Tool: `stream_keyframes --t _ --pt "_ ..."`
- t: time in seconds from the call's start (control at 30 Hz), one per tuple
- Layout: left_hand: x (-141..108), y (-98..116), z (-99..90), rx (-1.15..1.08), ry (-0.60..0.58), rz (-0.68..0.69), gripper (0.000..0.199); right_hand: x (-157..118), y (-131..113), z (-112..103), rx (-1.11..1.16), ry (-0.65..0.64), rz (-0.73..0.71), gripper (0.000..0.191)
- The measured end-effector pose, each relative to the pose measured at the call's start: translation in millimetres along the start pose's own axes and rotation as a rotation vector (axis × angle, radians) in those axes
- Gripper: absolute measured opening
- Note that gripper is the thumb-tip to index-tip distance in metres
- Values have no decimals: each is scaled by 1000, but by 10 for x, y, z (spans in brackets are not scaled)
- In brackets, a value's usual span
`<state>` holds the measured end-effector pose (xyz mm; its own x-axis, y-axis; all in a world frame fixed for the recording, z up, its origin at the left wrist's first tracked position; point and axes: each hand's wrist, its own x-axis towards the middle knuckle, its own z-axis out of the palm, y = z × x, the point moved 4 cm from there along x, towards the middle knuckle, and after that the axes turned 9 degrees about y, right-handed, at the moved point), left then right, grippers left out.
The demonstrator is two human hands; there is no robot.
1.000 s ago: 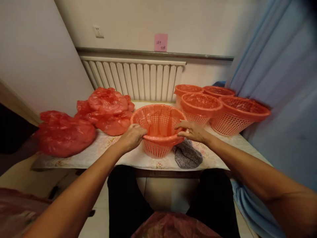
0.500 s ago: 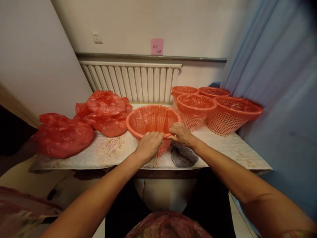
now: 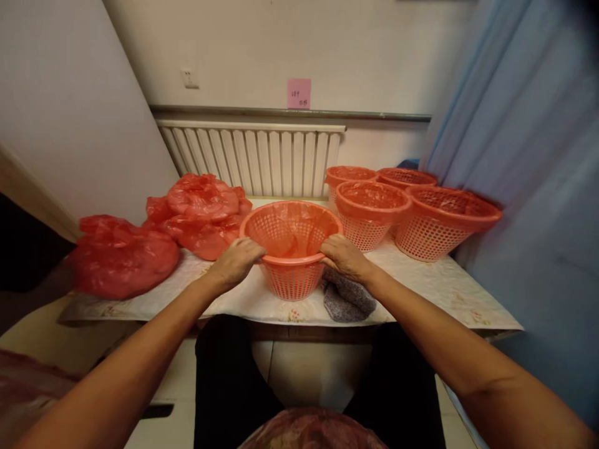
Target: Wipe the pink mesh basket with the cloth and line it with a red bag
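Note:
An orange-red plastic wastebasket (image 3: 294, 280) with a perforated wall stands upright on the table in front of me. Inside it a thin red plastic bag (image 3: 304, 232) lies against the far wall. My left hand (image 3: 238, 259) is closed round the left front of the rim. On the right front of the rim my right hand (image 3: 345, 254) grips in the same way, thumb and fingers over the edge. Whether the bag's edge is pinched under either hand cannot be made out. A grey speckled cloth (image 3: 349, 299) lies just below my right hand, partly behind the basket.
Several similar baskets, among them a bag-lined basket (image 3: 365, 234), stand at the back right beside a blue curtain (image 3: 528, 206). Full-looking red bags (image 3: 128, 262) lie at the left. A radiator (image 3: 271, 159) is behind the table (image 3: 412, 287). A dark sleeve or limb shows far left.
My left hand has moved left along the rim, from the front middle to the left front. My right hand has stayed near the same spot on the rim. The front wall is now uncovered.

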<state>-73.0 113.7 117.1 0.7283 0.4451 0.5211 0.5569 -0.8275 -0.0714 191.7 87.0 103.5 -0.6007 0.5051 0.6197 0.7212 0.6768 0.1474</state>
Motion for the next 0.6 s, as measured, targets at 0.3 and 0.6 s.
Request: stream_keyframes --t 0.3,0.6 --pt "235 624 31 -80 64 -49 23 91 -279 91 -149 47 129 25" --pt "106 546 240 142 133 63 25 63 -325 -39 -26 -6 12 41"
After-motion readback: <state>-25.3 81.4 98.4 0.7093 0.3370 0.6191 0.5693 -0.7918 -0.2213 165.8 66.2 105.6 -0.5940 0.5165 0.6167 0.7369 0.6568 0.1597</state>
